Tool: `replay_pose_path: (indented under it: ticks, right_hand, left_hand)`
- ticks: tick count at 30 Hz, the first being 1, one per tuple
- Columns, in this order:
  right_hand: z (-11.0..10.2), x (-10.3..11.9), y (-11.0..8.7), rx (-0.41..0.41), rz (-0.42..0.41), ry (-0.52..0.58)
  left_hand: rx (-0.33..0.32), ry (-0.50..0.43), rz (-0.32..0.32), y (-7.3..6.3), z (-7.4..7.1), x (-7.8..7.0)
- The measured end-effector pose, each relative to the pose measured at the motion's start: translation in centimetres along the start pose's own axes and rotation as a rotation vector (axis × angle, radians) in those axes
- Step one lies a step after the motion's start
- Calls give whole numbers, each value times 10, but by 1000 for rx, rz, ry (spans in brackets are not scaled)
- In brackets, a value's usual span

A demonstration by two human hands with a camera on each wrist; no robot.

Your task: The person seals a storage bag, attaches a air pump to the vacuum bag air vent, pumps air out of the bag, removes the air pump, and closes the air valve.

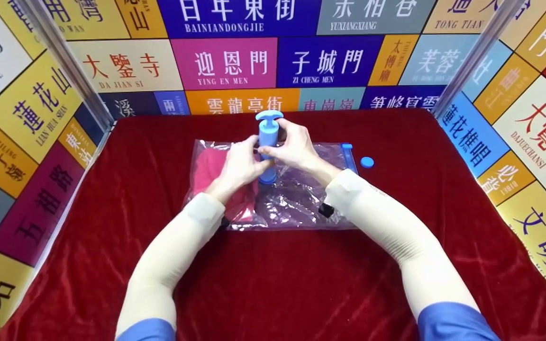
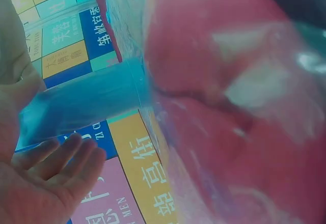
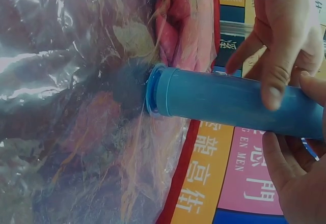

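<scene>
A blue hand pump (image 1: 268,135) with a T-shaped handle stands nearly upright on a clear plastic storage bag (image 1: 296,208). Its round base (image 3: 159,90) meets the bag's film. My right hand (image 1: 296,144) grips the upper barrel, thumb in front and fingers partly hidden behind. Lower on the barrel, my left hand (image 1: 243,163) lays its thumb across the front. The left wrist view shows that hand's fingers (image 2: 76,165) loosely extended beside the pump. Pink-red folded fabric (image 1: 206,173) fills the bag's left part.
A round blue cap (image 1: 367,162) lies on the dark red cloth (image 1: 301,284), right of the bag. A blue zip slider (image 1: 347,146) sits at the bag's upper right corner. Printed panels (image 1: 225,64) wall in the back and both sides.
</scene>
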State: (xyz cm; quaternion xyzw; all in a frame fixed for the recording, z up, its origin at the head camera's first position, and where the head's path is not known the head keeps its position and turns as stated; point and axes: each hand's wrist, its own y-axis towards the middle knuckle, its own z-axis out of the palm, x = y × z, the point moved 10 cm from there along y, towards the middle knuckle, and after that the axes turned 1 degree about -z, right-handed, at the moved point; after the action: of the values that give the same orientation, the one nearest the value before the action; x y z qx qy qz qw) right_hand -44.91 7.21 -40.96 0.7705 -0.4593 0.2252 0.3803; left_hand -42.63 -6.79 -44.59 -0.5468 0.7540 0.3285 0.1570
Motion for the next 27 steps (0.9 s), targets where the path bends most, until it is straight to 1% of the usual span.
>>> replay_pose_path:
  ticks: [5, 10, 13, 17, 22, 27]
  right_hand:
    - [1, 1, 0, 7, 4, 3]
    - [3, 2, 1, 23, 27, 0]
    - [1, 4, 1, 21, 38, 9]
    - [-9, 12, 4, -4, 26, 19]
    - [-22, 27, 12, -35, -45, 22]
    - [-30, 42, 19, -50, -125, -72]
  left_hand:
    - [-84, -70, 8, 2, -6, -2]
    - [-119, -85, 39, 0, -8, -5]
    - [-123, -96, 48, 0, -8, -6]
    - [-121, -99, 58, -1, -8, -7]
    - [-115, -104, 53, -1, -7, -9]
    - [-84, -113, 34, 0, -2, -10]
